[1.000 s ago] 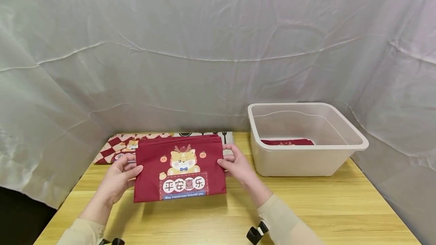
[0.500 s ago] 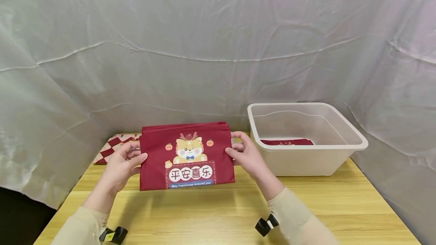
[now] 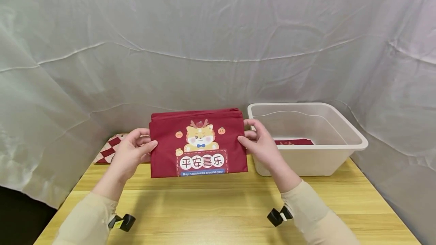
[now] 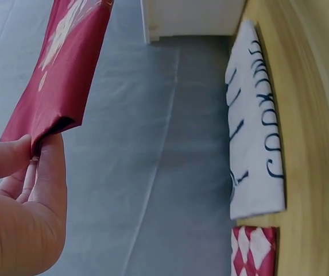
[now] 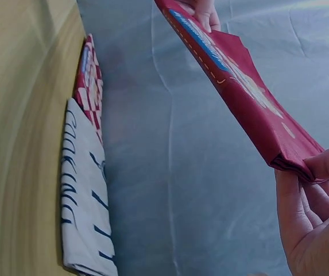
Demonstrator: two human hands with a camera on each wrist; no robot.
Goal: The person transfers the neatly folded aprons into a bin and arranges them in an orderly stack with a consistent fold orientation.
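Red fabric, folded flat and printed with a cartoon dragon-like animal and white Chinese characters: the folded red cloth point(image 3: 199, 143) hangs in the air just left of the beige plastic bin point(image 3: 308, 141), well above the wooden table point(image 3: 218, 207). The left hand point(image 3: 131, 154) pinches its left edge between thumb and fingers, and the right hand point(image 3: 260, 144) pinches the right edge the same way, close to the bin's near-left corner. Inside the bin lies another red folded cloth point(image 3: 294, 142). To the left of the bin, against the white backdrop, rest a white cloth with dark lettering point(image 4: 255, 121) and a red-and-white checked cloth point(image 3: 110, 149).

The wrist views show several loose layers gripped only at the side edges; a slackened pinch could let the folds slide open or the bundle sag and catch on the bin's rim.

Compared with a second ago, the cloth has risen from near the tabletop and shifted right toward the bin, uncovering the checked cloth behind it.
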